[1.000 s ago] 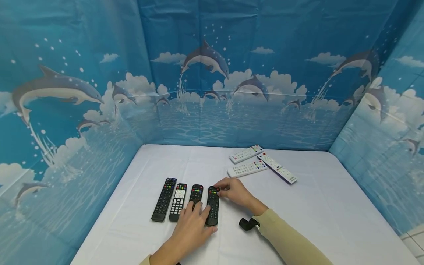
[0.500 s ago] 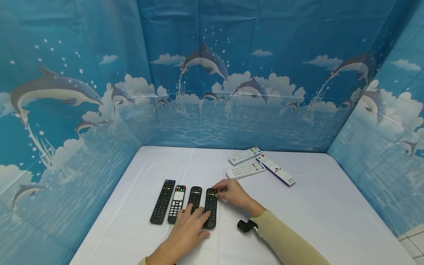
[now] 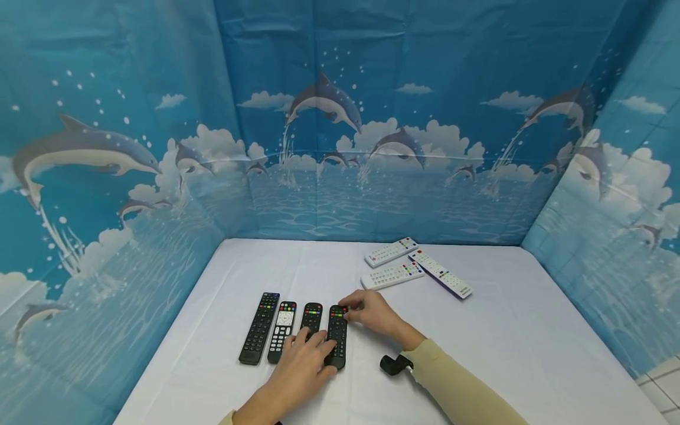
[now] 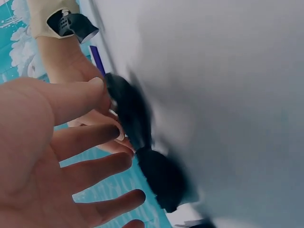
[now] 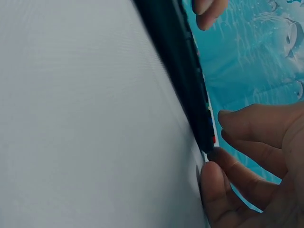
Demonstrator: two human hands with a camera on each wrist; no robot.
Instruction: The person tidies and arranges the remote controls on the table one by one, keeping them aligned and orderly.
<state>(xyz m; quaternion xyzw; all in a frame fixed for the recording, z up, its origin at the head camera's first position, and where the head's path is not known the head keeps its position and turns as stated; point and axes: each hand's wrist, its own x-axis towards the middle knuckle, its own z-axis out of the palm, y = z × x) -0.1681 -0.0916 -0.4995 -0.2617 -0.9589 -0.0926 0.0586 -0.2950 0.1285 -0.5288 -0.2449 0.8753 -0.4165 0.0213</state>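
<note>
Four black remote controls lay side by side on a white tablecloth (image 3: 504, 342), their coloured buttons at the far end. The left hand (image 3: 300, 367) reached over the two rightmost ones; its fingers were loosely spread rather than clenched, resting on or just above the third remote (image 3: 312, 316) and the rightmost remote (image 3: 338, 329) — presumably to steady them in their row. The right hand (image 3: 373, 313) worked at the top corner of that rightmost remote. A bent fingertip met its end and the thumb lay beside its edge, probably to straighten it; whether they truly pinched it, I could not tell. The leftmost remote (image 3: 258, 327) and its white-keyed neighbour (image 3: 281, 333) lay with narrow gaps beside them, perhaps so each stood separate. Farther back, three white remotes (image 3: 393, 275) sat at differing angles — seemingly grouped by colour but unaligned — before the dolphin backdrop (image 3: 329, 200).
</note>
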